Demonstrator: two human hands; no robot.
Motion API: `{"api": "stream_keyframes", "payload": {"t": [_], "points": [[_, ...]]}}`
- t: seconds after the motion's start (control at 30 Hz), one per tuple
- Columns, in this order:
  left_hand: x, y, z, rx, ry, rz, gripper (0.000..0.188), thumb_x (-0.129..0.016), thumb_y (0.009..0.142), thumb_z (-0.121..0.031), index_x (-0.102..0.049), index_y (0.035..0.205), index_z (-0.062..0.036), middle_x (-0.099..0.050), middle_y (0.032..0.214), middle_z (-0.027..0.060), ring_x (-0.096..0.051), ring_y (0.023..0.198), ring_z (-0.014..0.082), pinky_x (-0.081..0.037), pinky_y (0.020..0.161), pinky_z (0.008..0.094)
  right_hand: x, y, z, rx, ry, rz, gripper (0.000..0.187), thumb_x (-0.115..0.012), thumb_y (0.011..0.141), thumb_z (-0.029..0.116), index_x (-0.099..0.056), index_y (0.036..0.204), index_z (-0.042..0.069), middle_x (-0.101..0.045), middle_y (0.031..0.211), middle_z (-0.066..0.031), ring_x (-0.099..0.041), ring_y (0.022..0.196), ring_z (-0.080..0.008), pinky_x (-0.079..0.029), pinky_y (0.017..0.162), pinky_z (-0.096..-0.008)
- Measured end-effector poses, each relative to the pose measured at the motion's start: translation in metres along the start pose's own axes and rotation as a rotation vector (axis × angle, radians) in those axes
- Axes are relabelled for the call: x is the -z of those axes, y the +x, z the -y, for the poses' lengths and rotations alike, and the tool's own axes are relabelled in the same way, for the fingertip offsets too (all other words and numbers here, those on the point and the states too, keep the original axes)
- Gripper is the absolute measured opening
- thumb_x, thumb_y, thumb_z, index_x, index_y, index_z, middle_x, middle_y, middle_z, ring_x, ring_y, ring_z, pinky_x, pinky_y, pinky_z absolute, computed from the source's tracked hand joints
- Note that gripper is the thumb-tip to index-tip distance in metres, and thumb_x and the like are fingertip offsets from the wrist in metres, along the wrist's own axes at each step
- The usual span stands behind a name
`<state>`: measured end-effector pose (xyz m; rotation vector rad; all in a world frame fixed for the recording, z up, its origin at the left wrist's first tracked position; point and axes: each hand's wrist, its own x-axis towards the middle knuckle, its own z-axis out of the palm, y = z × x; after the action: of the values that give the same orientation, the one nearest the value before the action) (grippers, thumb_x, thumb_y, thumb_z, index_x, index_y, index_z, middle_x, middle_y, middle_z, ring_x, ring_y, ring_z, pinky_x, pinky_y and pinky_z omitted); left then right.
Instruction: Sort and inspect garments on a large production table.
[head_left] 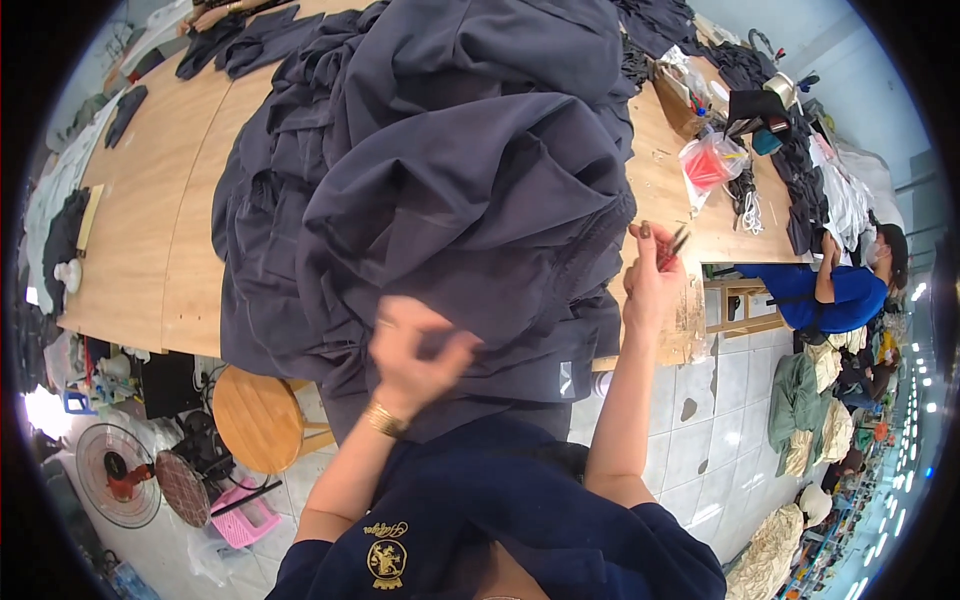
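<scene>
Head view, and from here the cloth (470, 200) is dark grey-navy, heaped in deep, loose folds on the wooden table (200, 200) and spilling over its near edge toward the person. The left hand (420, 350), blurred, is over the near folds, thumb apart from the fingers; I can't tell whether it grips any. The right hand (652, 275) holds small snips (678, 243) just right of the heap. Open wood stretches left; a narrower strip separates heap and bag (708, 165).
</scene>
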<state>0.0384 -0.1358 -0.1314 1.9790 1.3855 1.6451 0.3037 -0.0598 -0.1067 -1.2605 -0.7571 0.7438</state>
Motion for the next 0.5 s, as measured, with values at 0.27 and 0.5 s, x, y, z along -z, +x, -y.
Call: {"api": "stream_keyframes", "payload": {"t": [0.27, 0.5], "points": [[-0.045, -0.001, -0.022, 0.013, 0.058, 0.258, 0.046, -0.079, 0.065, -0.022, -0.059, 0.104, -0.0083, -0.053, 0.1, 0.0083, -0.051, 0.093, 0.0264, -0.042, 0.081, 0.0361, -0.021, 0.005, -0.001, 0.047, 0.15, 0.095, 0.022, -0.053, 0.082, -0.002, -0.059, 0.103, 0.001, -0.059, 0.079, 0.0002, -0.036, 0.041, 0.0003, -0.025, 0.036, -0.0173], [-0.072, 0.103, -0.042, -0.357, 0.067, 0.081, 0.049, -0.077, 0.069, -0.02, -0.056, 0.111, -0.0076, -0.051, 0.114, 0.0116, -0.049, 0.11, 0.0306, -0.037, 0.092, 0.0391, -0.033, -0.009, 0.007, -0.197, 0.478, 0.086, 0.022, -0.061, 0.086, 0.008, -0.056, 0.108, 0.004, -0.049, 0.065, 0.0034, -0.033, 0.04, 0.0002, -0.023, 0.035, -0.018]]}}
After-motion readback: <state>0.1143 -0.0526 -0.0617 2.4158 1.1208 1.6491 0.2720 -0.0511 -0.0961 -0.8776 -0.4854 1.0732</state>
